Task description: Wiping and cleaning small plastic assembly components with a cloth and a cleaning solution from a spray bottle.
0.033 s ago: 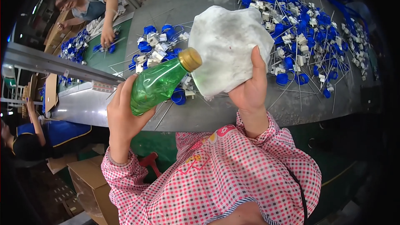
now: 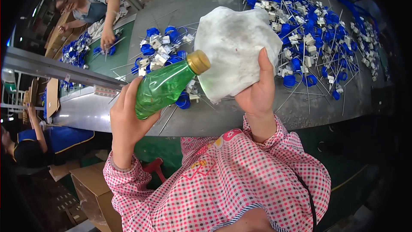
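Note:
My left hand (image 2: pixel 125 119) is wrapped round a green clear plastic bottle (image 2: pixel 163 87). The bottle is tilted, its gold cap (image 2: pixel 198 62) pointing up and right, close to the left edge of a white cloth (image 2: pixel 236 49). That cloth has grey smudges and is spread over my right hand (image 2: pixel 259 90). The right thumb presses on its front at the right side; the other fingers are hidden behind it. Both hands are raised above the grey metal table (image 2: pixel 206 124). Behind the bottle lies a small pile of blue coiled wires with white connectors (image 2: pixel 161 53).
A larger heap of the same blue coils with thin metal rods (image 2: pixel 307 47) covers the table's right side. A metal rail (image 2: pixel 64 71) runs along the left. Across it, a co-worker's hand (image 2: pixel 107 38) is at more blue parts on a green surface. A cardboard box (image 2: pixel 92 189) stands low at left.
The co-worker's hand has shifted slightly left with a blue part below it. My bottle has moved a hair to the right. My grip on bottle and cloth looks the same.

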`<state>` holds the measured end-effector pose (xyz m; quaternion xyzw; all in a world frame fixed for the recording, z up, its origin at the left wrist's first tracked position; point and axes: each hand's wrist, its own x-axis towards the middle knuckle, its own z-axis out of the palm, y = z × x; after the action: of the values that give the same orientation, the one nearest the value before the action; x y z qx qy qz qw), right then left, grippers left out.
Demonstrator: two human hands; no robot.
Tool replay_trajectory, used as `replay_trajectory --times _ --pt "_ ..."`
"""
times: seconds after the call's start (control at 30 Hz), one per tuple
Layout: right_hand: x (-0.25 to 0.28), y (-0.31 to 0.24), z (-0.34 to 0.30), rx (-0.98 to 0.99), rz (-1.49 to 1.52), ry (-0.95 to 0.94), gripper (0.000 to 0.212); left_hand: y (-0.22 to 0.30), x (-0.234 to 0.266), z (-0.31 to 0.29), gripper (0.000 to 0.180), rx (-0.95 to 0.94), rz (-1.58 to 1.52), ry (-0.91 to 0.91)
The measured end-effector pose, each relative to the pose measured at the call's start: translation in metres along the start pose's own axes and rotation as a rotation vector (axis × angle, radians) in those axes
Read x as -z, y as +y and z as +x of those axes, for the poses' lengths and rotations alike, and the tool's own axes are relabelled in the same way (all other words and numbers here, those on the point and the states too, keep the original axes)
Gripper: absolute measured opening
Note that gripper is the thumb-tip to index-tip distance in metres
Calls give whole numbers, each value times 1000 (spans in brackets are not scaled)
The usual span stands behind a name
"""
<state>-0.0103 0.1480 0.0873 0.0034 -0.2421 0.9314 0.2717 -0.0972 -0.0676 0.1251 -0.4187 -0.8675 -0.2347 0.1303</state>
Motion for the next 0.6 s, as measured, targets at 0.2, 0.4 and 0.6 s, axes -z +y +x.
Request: replay_trajectory --times 0.2,0.4,0.6 --pt "8 -14 -2 73 1 -4 49 16 -3 21 66 -123 109 -107" --pt "15 -21 -4 118 -23 49 50 27 -4 33 66 -197 193 -166" --pt "19 -24 -5 132 -22 70 49 32 0 39 71 -268 296 -162"
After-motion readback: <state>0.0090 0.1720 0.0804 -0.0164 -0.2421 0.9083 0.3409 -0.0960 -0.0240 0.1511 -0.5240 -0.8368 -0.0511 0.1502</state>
